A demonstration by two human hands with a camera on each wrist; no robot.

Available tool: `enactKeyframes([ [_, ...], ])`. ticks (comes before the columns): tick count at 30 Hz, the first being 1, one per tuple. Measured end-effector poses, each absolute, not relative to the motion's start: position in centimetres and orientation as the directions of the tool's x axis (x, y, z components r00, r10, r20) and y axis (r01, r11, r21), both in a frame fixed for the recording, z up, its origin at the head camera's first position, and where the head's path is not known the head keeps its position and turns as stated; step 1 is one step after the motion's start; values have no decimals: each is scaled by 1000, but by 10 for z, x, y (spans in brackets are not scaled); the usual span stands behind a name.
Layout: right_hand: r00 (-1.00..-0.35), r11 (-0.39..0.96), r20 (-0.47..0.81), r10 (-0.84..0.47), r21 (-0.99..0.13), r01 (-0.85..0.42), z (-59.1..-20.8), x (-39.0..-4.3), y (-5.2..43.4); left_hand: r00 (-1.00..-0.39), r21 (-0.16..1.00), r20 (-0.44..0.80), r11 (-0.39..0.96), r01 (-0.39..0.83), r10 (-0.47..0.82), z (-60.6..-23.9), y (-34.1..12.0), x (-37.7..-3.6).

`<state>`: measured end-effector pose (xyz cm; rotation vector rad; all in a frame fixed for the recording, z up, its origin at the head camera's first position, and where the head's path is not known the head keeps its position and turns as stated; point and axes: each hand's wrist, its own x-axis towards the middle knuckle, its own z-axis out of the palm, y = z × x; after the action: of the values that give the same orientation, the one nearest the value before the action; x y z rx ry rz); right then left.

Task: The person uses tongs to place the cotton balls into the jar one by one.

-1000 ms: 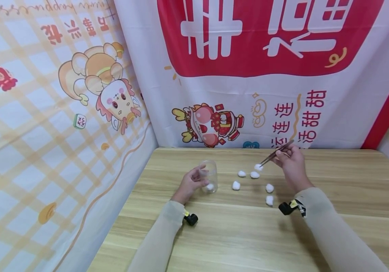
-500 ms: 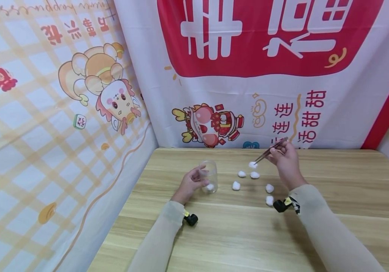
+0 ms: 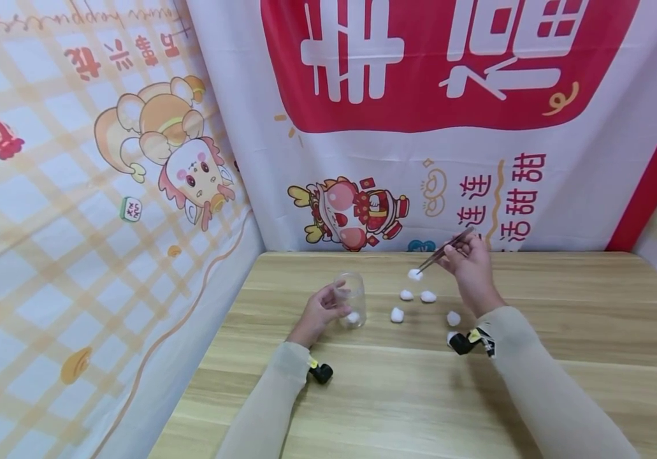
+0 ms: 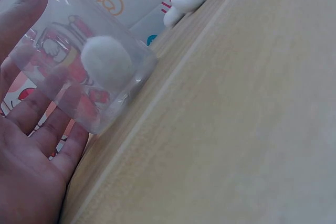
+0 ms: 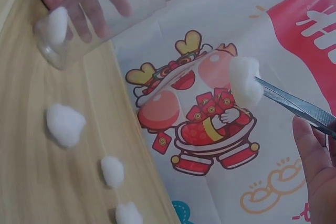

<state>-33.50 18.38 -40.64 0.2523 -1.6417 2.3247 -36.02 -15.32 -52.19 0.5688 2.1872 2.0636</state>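
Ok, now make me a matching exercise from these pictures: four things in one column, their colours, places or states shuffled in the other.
Things
1. Clear cup
2. Tweezers
3. Right sleeve
4. Table

Descriptions
A. Plain beige
B. Held by the left hand, one white ball inside
C. Light brown with wood grain
D. Gripping a raised cotton-like piece at the tip

Pairs: 1-B, 2-D, 3-A, 4-C

tweezers (image 5: 299, 106) are shiny metal, pretty smooth along the arms, and the cup (image 3: 353, 294) is clear glossy plastic. cotton balls (image 5: 65, 124) look soft, fluffy and totally matt. table (image 3: 391, 389) is smooth-looking wood grain with a faint sheen, backdrop (image 3: 569, 185) looks like printed cloth, a bit creased. sleeves (image 3: 267, 408) are just matt fabric
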Motion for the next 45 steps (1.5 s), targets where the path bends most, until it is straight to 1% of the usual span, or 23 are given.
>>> enactKeyframes([
  [7,-950,-332,284,130,-891,-311,-402,-337,172,-924,978,196,5,209,328,-523,-154,-359],
  [15,-952,-367,283,119,-878,-307,-397,-340,159,-925,975,198,27,219,324,-522,-153,-359],
  [31,-959,-345,265,104,-895,-284,-393,-343,129,-924,979,191,1,203,331,-520,-154,-357],
  [36,-959,-357,264,101,-890,-283,-394,-345,119,-929,981,183,4,194,322,-520,-154,-356],
  [45,-962,-358,261,80,-893,-272,-393,-344,108,-923,978,202,-12,210,328,-520,-154,-355],
])
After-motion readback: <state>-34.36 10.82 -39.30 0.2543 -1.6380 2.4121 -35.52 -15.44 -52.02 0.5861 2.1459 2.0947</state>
